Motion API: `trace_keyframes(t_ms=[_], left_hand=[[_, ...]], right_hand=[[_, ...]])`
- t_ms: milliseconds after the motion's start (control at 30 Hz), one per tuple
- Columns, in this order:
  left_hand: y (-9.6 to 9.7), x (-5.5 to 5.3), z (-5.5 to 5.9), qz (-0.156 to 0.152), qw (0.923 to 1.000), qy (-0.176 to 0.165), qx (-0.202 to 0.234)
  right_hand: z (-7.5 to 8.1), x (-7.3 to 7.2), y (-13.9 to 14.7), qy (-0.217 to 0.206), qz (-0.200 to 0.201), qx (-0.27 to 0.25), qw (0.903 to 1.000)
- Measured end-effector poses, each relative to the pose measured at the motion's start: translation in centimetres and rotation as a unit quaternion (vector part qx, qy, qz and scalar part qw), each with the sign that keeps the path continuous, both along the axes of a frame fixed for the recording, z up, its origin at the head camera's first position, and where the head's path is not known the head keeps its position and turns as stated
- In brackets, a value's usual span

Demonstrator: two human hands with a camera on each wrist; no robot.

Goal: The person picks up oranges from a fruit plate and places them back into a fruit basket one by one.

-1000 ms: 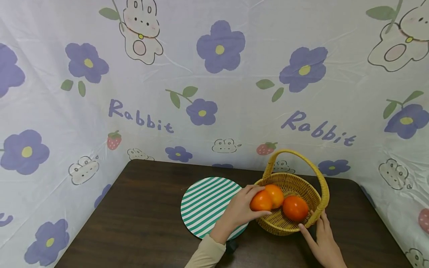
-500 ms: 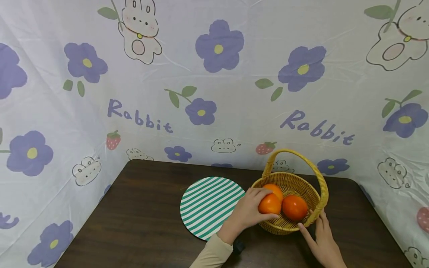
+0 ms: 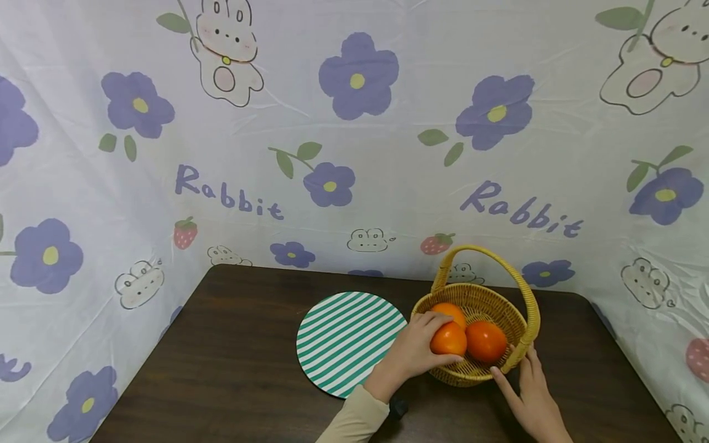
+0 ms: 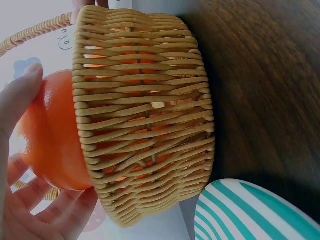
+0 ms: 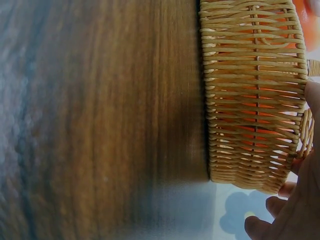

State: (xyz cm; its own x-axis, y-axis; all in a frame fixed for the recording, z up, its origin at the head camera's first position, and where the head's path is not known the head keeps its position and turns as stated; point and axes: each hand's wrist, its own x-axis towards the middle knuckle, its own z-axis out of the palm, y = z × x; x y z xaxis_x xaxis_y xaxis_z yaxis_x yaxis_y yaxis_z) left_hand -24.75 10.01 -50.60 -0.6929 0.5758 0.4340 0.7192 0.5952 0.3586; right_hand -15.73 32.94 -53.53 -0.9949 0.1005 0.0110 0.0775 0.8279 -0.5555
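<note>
My left hand (image 3: 412, 347) grips a glossy, round orange fruit (image 3: 448, 338) at the near left rim of the yellow wicker basket (image 3: 462, 375). In the left wrist view, thumb and fingers curl round the fruit (image 4: 55, 130), its lower part hidden behind the basket wall (image 4: 145, 120). Inside the basket lie another orange fruit (image 3: 450, 312), partly covered by the left hand, and a redder one (image 3: 486, 342). My right hand (image 3: 532, 394) holds the basket's near right rim by the base of its arched handle (image 3: 532, 307), thumb and fingers on either side.
Left of the basket, a round mat with green and white stripes (image 3: 343, 344) lies on the dark wooden table (image 3: 238, 357). A small black object (image 3: 397, 408) shows beside the left sleeve (image 3: 357, 415). A patterned cloth (image 3: 388, 154) stands behind the table.
The left hand has moved right with its fruit, farther over the basket's rim and closer to the redder fruit. The right hand stays on the basket.
</note>
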Motion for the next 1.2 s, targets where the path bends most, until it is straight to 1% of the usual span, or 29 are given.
trace_keyframes(t_ms=[267, 367, 633, 800, 933, 1100, 1200], left_hand=[[0.4, -0.2, -0.6, -0.003, 0.9996, -0.024, -0.013], [0.5, -0.2, -0.8, -0.001, 0.9996, -0.026, -0.015], [1.0, 0.0, -1.0, 0.024, 0.9986, -0.010, -0.046], [1.3, 0.0, -1.1, 0.039, 0.9975, -0.010, -0.058], [1.4, 0.0, -1.0, 0.051, 0.9955, -0.018, -0.078], [1.7, 0.1, -1.0, 0.060, 0.9932, -0.035, -0.093], [1.8, 0.2, -0.9, 0.063, 0.9921, -0.042, -0.100]], right_hand=[[-0.1, 0.0, 0.1, 0.007, 0.001, -0.001, 1.0000], [-0.2, -0.1, 0.1, 0.010, 0.002, 0.000, 0.9999], [-0.2, -0.1, 0.1, 0.021, 0.006, 0.000, 0.9998], [-0.3, -0.1, 0.1, 0.022, 0.005, 0.001, 0.9997], [-0.3, -0.1, 0.0, 0.023, 0.005, -0.001, 0.9997], [-0.4, -0.1, 0.0, 0.019, 0.003, -0.007, 0.9998], [-0.4, 0.0, 0.0, 0.015, -0.004, -0.021, 0.9997]])
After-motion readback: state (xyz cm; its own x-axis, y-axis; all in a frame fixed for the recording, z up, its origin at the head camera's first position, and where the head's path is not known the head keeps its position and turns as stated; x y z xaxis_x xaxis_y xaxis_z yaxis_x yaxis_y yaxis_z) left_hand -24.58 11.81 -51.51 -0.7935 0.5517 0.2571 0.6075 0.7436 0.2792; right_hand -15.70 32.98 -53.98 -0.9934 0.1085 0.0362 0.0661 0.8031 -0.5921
